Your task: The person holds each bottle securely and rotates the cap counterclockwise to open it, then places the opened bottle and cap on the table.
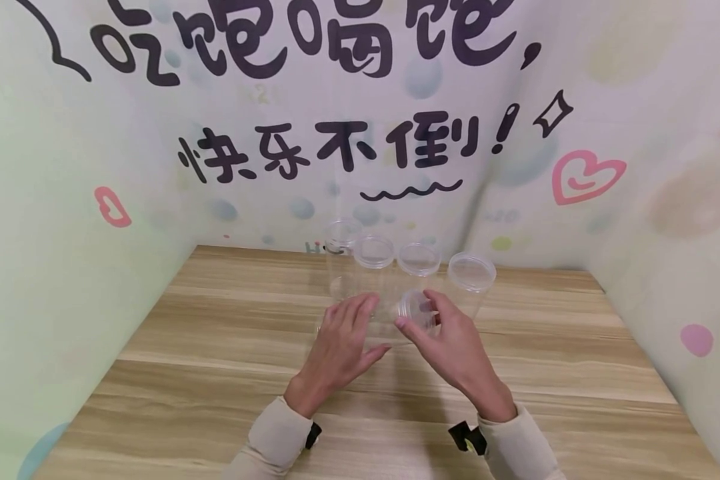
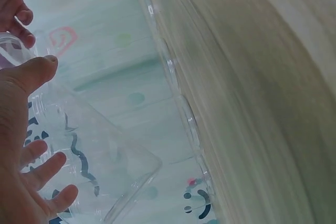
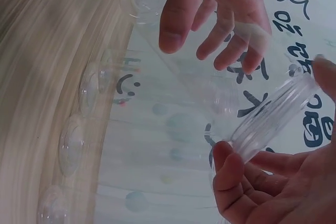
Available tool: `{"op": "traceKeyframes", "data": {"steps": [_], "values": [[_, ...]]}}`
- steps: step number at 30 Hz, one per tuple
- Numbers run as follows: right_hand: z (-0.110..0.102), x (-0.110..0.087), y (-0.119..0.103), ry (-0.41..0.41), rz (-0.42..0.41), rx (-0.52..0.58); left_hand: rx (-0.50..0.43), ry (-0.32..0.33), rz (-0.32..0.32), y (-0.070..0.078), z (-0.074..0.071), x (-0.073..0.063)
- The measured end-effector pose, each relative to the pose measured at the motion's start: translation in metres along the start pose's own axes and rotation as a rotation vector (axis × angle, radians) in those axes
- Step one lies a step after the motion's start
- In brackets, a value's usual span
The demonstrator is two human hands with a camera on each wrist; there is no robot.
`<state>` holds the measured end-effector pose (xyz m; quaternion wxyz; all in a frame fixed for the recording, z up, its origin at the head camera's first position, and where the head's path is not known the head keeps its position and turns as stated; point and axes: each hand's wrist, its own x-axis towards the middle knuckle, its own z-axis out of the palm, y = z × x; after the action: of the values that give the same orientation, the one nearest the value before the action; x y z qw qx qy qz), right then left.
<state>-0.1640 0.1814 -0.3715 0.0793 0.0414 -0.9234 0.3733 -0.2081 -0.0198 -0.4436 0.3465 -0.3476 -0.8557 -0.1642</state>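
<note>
A clear plastic jar lies on its side across my two hands, its base toward the left. My left hand holds its body, with the thumb on the near side and the fingers on the far side. At the jar's mouth end, my right hand pinches a clear ribbed lid between thumb and fingers. In the right wrist view the lid sits right at the jar's neck and is tilted. Much of the jar's body blends into the background in the head view.
Several similar clear jars stand upright with round tops in a row behind my hands, among them a left jar and a right jar. The wooden table meets a printed cloth backdrop at its back and sides.
</note>
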Motion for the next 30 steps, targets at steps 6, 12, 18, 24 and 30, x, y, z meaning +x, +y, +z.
{"op": "traceKeyframes", "data": {"steps": [6, 12, 18, 24, 30], "values": [[-0.0002, 0.0005, -0.0010, -0.006, -0.020, -0.018, -0.013, -0.008, -0.006, 0.0003, -0.0002, -0.0002], [-0.0017, -0.0004, 0.0001, -0.004, -0.088, 0.000, -0.047, -0.017, -0.022, -0.0001, 0.0003, -0.0011], [-0.0042, -0.0004, 0.0005, -0.037, -0.137, 0.020, -0.091, -0.021, -0.023, -0.0005, -0.0010, -0.0016], [-0.0067, -0.0005, 0.0001, -0.058, -0.171, 0.044, -0.122, -0.025, -0.018, -0.0016, -0.0017, -0.0022], [-0.0073, -0.0011, 0.0017, -0.078, -0.190, 0.043, -0.156, -0.020, -0.002, -0.0037, -0.0019, -0.0042]]}}
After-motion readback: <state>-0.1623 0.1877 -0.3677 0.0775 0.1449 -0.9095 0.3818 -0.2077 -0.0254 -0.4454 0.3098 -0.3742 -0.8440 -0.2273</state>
